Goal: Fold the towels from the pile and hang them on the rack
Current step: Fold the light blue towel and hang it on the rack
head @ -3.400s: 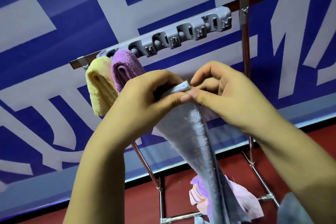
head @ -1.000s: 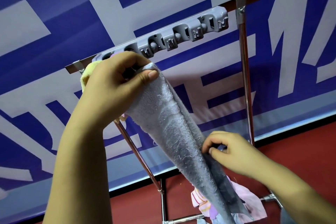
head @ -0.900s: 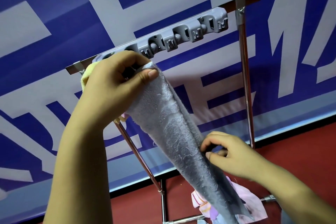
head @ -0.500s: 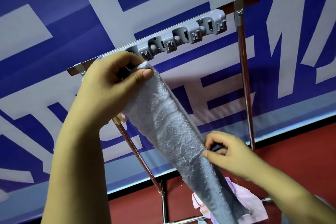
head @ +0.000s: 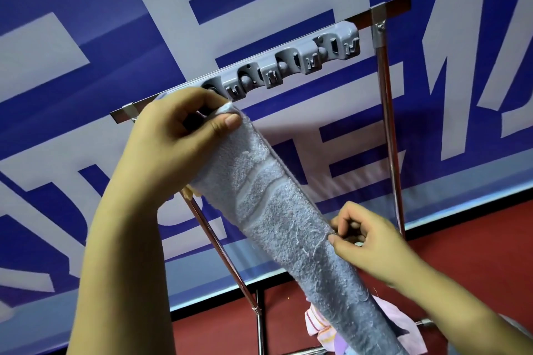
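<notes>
The left hand grips the grey towel's top at the rack bar; the right hand pinches its edge lower down. The towel's bottom is cut off.

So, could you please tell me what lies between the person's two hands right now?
In the head view, the blue-grey towel spans it: the left hand grips its top, the right hand pinches its edge lower down.

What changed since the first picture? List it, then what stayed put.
The right hand let go of the grey towel's top and slid down to pinch its edge midway. The left hand carried the top up to the rack, covering the hung towels. The left hand's grip is unchanged.
</notes>
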The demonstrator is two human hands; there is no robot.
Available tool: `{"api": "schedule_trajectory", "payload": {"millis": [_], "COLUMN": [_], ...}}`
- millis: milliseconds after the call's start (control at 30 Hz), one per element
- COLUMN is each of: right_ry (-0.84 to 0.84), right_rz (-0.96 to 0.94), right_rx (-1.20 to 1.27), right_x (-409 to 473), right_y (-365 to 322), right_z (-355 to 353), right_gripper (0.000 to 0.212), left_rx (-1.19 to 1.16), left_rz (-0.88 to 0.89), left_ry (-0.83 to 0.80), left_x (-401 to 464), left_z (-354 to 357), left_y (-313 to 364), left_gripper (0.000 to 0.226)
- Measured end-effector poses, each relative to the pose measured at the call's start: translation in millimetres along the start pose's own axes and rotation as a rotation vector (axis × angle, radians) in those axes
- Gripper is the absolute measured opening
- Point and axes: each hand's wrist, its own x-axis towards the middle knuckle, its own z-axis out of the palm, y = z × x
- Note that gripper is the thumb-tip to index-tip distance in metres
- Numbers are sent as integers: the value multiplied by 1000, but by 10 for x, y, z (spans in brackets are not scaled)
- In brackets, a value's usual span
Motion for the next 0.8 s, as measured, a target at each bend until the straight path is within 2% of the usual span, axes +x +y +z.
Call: {"api": "schedule_trajectory", "payload": {"millis": [167,300,400,533,667,800], "right_ry": [-44,-94,-127,-253,-368,-461], "right_rz": [-156,-270,-196,-39,35,94], "right_rx": [-151,-255,-226,-103,-55,-55], "right_x": [-1,20,18,1,-25,-47], "right_y": [-40,-6,-6,-51,-108,-188], "right_z": [-7,11,15,30,21,24], "right_gripper": [24,26,26,27,44,48], "left_rx": [4,18,24,36,43,76], "left_rz": [0,9,14,7,-1,-27], "left_ry": [20,26,20,9,7,9], "left_x": [-2,12,23,40,50,76], "left_z": [-4,-1,13,41,61,118], "left_y": [38,47,30,-4,-20,-55], "left_gripper": [11,7,10,10,4,3]}}
